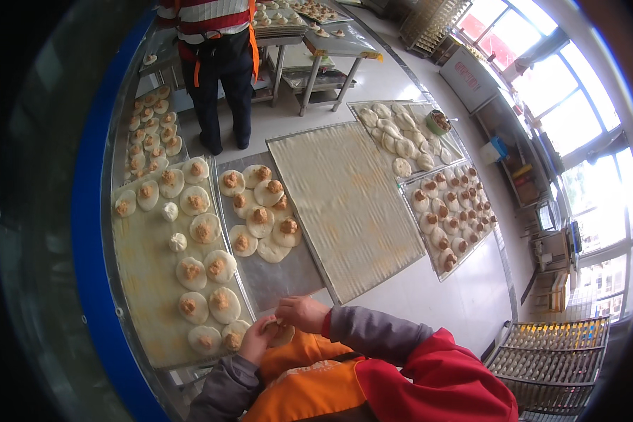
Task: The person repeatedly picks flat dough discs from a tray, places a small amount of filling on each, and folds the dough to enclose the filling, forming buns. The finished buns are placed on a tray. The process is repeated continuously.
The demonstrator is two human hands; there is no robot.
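White dough (284, 337) was pinched between my left hand (256, 343) and right hand (303, 314), both closed on it in front of my orange apron (309, 387); my fingers hid much of it, and its inside was hard to make out. A co-worker (221, 70) was cut off by the upper edge. One green bowl (435, 129) held brown filling. Left of me, a lined tray (146, 295) bore topped dough rounds (204, 229) and two pleated buns (177, 243), on a pale tabletop (464, 302) lit by tall windows (573, 119).

Near-left tray (148, 281): twelve filled dough rounds (205, 228), two pleated buns (177, 243)
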